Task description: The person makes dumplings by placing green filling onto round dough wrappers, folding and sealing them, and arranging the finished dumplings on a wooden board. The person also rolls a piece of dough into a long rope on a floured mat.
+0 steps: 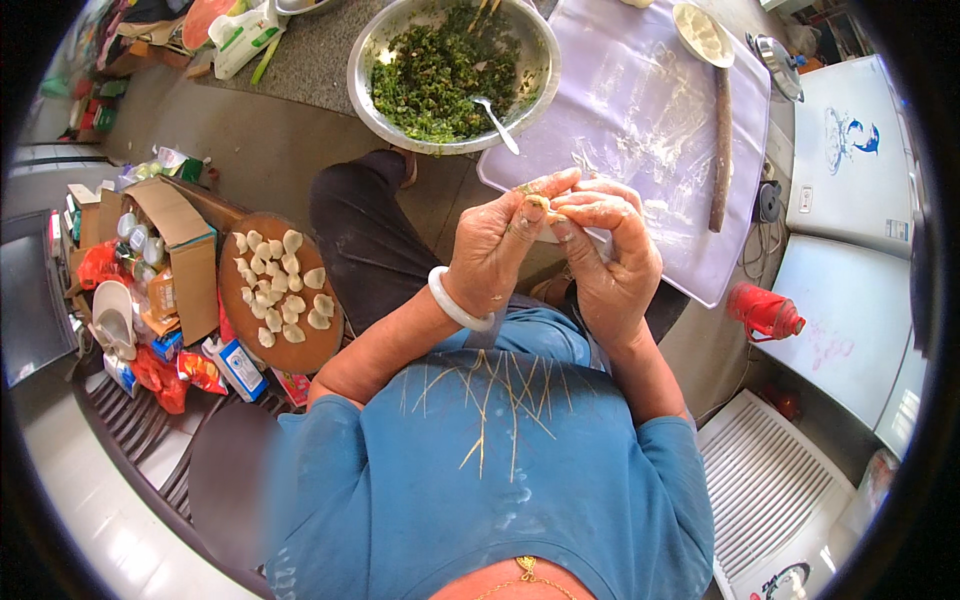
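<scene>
My left hand [499, 240], with a white bangle at the wrist, and my right hand [611, 255] meet at the fingertips in front of my chest. Between them they pinch a small dumpling [541, 202], mostly hidden by the floury fingers, with a bit of green showing. Just beyond the hands stands a steel bowl [360, 101] of chopped green filling [442, 82], a metal spoon [499, 127] resting in it. Several white dumplings [281, 281] lie on a round brown board [315, 356] at the left.
A floury lilac mat [622, 142] bears a wooden rolling pin [721, 157] and a shallow dish [703, 36]. A red thermos flask [765, 311] stands at the right, near a refrigerator [847, 165]. Cardboard boxes [191, 277] and packets crowd the left side.
</scene>
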The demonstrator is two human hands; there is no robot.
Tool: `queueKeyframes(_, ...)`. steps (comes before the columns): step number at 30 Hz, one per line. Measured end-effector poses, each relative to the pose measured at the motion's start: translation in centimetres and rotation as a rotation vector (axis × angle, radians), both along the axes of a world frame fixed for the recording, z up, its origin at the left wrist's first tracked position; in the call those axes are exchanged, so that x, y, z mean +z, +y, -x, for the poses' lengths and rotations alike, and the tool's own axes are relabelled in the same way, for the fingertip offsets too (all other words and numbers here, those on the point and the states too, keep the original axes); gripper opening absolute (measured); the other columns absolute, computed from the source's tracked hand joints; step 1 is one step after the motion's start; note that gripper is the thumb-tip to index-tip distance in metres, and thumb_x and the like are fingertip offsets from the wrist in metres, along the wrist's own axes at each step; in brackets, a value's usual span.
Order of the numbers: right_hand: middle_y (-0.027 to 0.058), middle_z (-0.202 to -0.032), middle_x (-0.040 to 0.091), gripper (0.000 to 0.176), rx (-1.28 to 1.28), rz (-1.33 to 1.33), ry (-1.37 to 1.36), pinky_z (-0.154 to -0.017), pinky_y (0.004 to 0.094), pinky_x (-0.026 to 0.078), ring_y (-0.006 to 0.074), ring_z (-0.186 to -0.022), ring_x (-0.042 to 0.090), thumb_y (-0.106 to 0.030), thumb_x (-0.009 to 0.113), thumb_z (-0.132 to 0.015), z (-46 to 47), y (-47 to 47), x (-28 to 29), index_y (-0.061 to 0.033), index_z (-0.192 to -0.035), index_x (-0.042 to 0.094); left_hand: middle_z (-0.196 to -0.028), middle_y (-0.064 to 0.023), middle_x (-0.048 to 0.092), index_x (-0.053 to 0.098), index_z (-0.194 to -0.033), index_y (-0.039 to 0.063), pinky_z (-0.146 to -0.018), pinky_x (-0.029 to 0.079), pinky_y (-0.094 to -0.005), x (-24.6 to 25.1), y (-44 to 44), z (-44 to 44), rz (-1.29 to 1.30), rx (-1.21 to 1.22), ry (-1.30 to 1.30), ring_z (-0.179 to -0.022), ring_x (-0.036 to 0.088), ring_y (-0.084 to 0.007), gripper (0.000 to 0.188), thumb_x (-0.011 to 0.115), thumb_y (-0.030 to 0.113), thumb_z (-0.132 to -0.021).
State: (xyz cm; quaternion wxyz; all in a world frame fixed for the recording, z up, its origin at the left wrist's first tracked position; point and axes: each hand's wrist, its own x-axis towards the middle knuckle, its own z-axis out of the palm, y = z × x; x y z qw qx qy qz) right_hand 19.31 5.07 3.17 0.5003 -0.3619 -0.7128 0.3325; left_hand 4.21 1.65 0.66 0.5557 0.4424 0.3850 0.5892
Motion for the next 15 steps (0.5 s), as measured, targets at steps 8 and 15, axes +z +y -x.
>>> queueKeyframes(8,0.0048,-0.096,0.074,0.019,-0.038,-0.008,-0.001,-0.107,0.0494,0.047,0.0242,-0.100,0.068,-0.006,0.084,-0.083,0.1,-0.1,0.5,-0.0075,-0.098,0.073,-0.130,-0.0188,0.069,0.064,-0.131,-0.008,-0.095,0.054,-0.0289,0.2,0.4,0.3,-0.098,0.042,0.149,-0.111,0.068,-0.0164,0.051,0.050,0.037,-0.111)
queueKeyframes(15,0.0098,-0.117,0.072,0.040,0.066,-0.064,-0.111,-0.109,0.0502,0.045,0.0296,-0.114,0.065,-0.021,0.088,-0.080,0.1,0.2,2.3,-0.0061,-0.114,0.073,-0.092,-0.0113,0.076,0.071,-0.108,-0.004,-0.057,0.051,-0.0281,1.0,0.7,1.5,-0.249,0.177,0.364,-0.066,0.067,-0.0135,0.052,0.043,0.040,-0.113)
